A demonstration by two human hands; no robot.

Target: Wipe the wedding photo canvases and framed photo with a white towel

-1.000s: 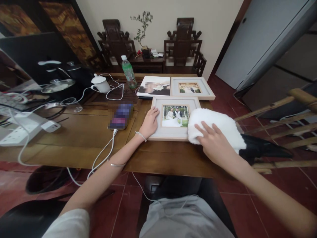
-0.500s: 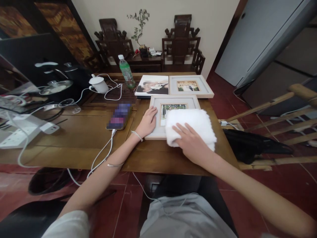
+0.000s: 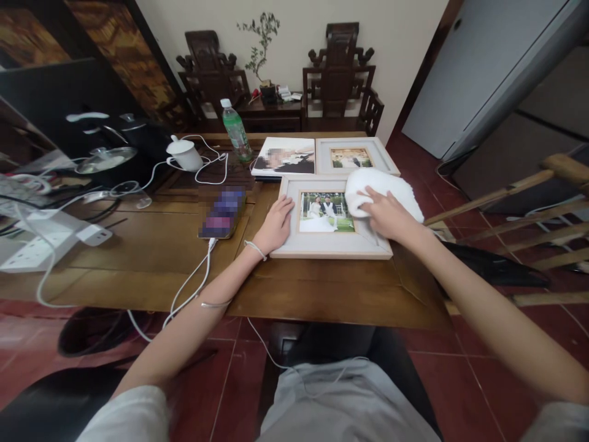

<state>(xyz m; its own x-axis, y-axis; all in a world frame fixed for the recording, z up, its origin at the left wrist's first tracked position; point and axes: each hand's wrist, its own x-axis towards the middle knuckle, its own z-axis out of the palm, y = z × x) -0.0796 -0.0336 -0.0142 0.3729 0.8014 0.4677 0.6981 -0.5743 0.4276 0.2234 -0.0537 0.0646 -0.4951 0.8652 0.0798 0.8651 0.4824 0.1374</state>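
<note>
A pale wooden photo frame (image 3: 322, 245) lies flat on the wooden table (image 3: 151, 245) in front of me. My left hand (image 3: 275, 224) rests flat on the frame's left edge, fingers stretched out. My right hand (image 3: 389, 215) presses a fluffy white cloth (image 3: 384, 187) onto the frame's upper right corner, fingers spread over it. The printed photo in the frame is uncovered.
Behind the frame lie a second framed photo (image 3: 354, 156) and a photo book (image 3: 285, 158). A phone (image 3: 223, 212) on a white cable lies to the left, with a green bottle (image 3: 235, 130), a white cup (image 3: 184, 153), power strips (image 3: 41, 236) and pots (image 3: 105, 156) further left. Wooden chairs stand beyond.
My right hand swept the white cloth from the frame's right edge leftward over the photo, then up to the upper right corner. The left hand stayed on the frame's left edge.
</note>
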